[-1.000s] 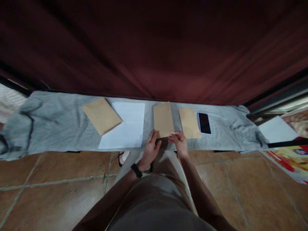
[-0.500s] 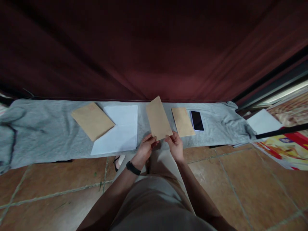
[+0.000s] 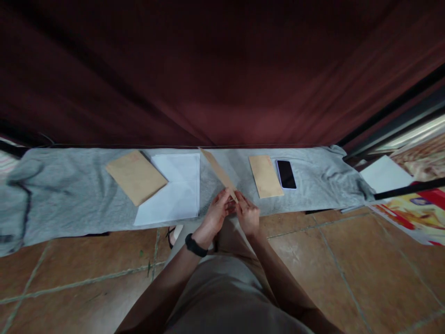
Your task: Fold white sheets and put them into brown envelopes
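I am pinching the near end of a brown envelope (image 3: pixel 220 174) with my left hand (image 3: pixel 215 215) and right hand (image 3: pixel 247 217), holding it edge-on above the grey-clothed tabletop (image 3: pixel 69 195), beside white paper (image 3: pixel 174 190).

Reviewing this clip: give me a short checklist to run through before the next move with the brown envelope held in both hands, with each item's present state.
1. Both hands on the held envelope: ok; left hand and right hand pinch its near end.
2. Held envelope lifted off the grey cloth: ok; it is raised and turned nearly edge-on.
3. Flap open or sealed: cannot tell; only the thin edge shows.
4. White paper within reach: ok; it lies just left of the hands, partly under another envelope.
5. Phone out of the way: ok; it lies to the right, beside a third envelope.
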{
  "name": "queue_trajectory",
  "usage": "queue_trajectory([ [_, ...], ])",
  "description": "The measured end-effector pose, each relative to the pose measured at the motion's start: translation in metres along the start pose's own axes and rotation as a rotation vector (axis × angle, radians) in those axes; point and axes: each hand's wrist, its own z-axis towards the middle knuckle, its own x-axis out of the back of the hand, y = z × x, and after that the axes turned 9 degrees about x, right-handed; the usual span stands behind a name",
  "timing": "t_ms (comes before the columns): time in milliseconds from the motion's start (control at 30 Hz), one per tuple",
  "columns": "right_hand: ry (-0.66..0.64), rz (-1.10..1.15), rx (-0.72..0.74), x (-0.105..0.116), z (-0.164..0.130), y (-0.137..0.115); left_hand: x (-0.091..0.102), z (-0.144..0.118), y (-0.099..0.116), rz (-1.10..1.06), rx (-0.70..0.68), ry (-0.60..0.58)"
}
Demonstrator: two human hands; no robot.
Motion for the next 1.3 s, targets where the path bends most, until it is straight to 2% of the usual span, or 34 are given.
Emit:
queue_trajectory([
  [133, 0.033, -0.101, 0.123, -0.017, -0.01, 0.001, 0.002, 0.004, -0.005, 0.103, -0.096, 0.027],
  [367, -0.051, -0.079, 0.193, -0.029, -0.03, 0.006, 0.032, 0.022, -0.01, 0.212, -0.066, 0.016],
  [533, -0.14, -0.093, 0.254, -0.036, -0.038, 0.008, 0.048, 0.036, -0.01, 0.336, -0.053, 0.132],
  [767, -0.198, -0.132, 0.243, -0.039, -0.042, 0.014, 0.059, 0.052, -0.019, 0.554, -0.043, 0.259],
  [967, -0.208, -0.179, 0.207, -0.032, -0.045, 0.026, 0.06, 0.054, -0.019, 0.572, -0.02, 0.279],
  [1300, -0.143, -0.218, 0.162, -0.026, -0.046, 0.04, 0.062, 0.052, -0.018, 0.549, -0.012, 0.246],
])
